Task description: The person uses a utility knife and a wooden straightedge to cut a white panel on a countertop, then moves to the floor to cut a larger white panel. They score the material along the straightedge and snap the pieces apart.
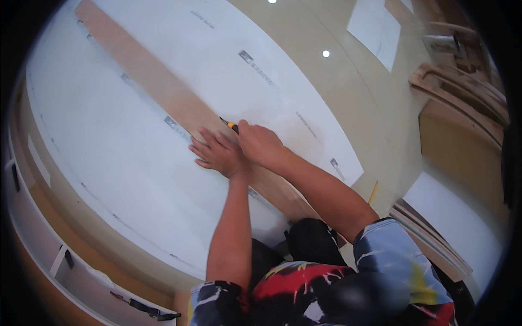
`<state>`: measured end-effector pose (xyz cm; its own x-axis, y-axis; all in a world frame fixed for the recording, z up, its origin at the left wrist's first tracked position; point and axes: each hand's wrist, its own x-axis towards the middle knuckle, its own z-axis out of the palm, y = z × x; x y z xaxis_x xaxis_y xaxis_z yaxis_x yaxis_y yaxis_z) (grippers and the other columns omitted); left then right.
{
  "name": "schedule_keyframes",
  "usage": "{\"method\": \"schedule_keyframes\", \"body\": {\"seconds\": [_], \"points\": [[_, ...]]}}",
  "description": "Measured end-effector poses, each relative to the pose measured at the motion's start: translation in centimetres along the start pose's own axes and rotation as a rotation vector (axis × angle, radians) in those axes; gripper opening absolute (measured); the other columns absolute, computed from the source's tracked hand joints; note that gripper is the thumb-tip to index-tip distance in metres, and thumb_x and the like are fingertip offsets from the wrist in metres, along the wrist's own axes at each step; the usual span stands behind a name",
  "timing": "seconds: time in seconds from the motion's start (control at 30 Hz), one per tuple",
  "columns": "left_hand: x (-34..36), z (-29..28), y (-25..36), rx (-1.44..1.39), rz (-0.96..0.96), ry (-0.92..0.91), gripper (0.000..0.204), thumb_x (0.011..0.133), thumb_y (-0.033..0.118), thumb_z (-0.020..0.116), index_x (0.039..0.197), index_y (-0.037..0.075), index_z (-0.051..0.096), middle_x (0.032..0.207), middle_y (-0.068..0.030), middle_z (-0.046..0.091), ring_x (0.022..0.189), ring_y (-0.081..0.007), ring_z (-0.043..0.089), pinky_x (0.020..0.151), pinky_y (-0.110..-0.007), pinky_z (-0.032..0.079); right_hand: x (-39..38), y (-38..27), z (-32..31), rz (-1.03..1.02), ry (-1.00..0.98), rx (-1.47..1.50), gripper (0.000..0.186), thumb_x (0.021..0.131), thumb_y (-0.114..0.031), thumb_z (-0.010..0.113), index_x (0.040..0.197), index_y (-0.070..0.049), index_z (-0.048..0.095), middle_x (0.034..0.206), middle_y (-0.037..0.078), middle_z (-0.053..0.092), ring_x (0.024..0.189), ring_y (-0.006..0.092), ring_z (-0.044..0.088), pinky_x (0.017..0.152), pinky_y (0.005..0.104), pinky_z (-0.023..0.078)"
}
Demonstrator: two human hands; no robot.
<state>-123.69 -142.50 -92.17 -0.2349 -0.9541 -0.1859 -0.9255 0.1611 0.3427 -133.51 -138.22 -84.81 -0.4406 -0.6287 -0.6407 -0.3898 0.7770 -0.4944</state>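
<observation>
A long, straight wooden strip (148, 68) lies diagonally across a large white sheet (98, 141) with printed marks on it. My left hand (216, 154) is pressed flat on the strip with its fingers spread, some of them reaching past the strip's left edge onto the sheet. Close beside it, my right hand (260, 142) is closed around a yellow-and-black utility knife (232, 127). The knife's tip is at the strip's right edge. Whether the blade touches the sheet is too small to tell. My forearms and hands cover part of the strip.
A yellow pencil (373, 192) lies right of the sheet. Curved wooden pieces (462, 106) are piled at the far right, above stacked boards (429, 242). Another white sheet (375, 32) lies at the upper right. Along the lower left runs a white-framed structure (38, 236) with black fittings.
</observation>
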Motion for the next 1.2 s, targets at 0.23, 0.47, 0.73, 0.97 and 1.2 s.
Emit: {"method": "schedule_keyframes", "body": {"seconds": [0.23,0.47,0.73,0.97,1.2], "points": [[0.1,0.1,-0.2,-0.034,0.044,0.056,0.058,0.112,0.046,0.031,0.159,0.014,0.037,0.164,-0.0246,0.029,0.155,-0.0448,0.020,0.122,-0.066,0.011,-13.7,8.6,5.2,0.153,-0.092,0.030,0.028,0.104,-0.026,0.053,0.106,0.001,0.048,0.088,0.026,0.069,0.088,0.0473,0.068,0.076,0.0572,0.052],[-0.1,-0.1,-0.2,-0.013,0.071,0.077,0.055,0.111,0.039,0.030,0.159,0.013,0.036,0.161,-0.0249,0.030,0.153,-0.0464,0.023,0.120,-0.067,0.013,-27.5,17.9,10.1,0.252,-0.146,-0.040,0.025,0.103,-0.025,0.055,0.106,-0.001,0.048,0.089,0.023,0.070,0.084,0.0442,0.070,0.073,0.0551,0.055],[0.1,0.0,-0.2,0.016,0.090,0.065,0.054,0.110,0.038,0.031,0.159,0.013,0.034,0.157,-0.0267,0.036,0.151,-0.0446,0.025,0.119,-0.065,0.016,-34.7,22.1,13.2,0.268,-0.112,-0.002,0.025,0.104,-0.025,0.054,0.106,-0.002,0.045,0.089,0.023,0.068,0.081,0.0453,0.069,0.070,0.0557,0.054],[-0.5,-0.7,0.4,0.008,0.079,0.004,0.057,0.111,0.041,0.030,0.161,0.013,0.033,0.156,-0.0292,0.035,0.151,-0.0432,0.025,0.120,-0.065,0.014,-37.2,23.2,14.0,0.322,-0.167,-0.043,0.025,0.103,-0.024,0.055,0.105,-0.002,0.045,0.088,0.023,0.068,0.079,0.0443,0.069,0.067,0.0544,0.055],[0.2,0.7,-0.6,0.008,0.083,0.095,0.058,0.111,0.042,0.029,0.161,0.012,0.034,0.154,-0.0287,0.038,0.151,-0.0423,0.025,0.120,-0.067,0.013,-37.8,23.5,13.7,0.329,-0.148,-0.032,0.024,0.103,-0.025,0.055,0.105,-0.002,0.047,0.087,0.023,0.069,0.078,0.0440,0.070,0.068,0.0544,0.055]]}}
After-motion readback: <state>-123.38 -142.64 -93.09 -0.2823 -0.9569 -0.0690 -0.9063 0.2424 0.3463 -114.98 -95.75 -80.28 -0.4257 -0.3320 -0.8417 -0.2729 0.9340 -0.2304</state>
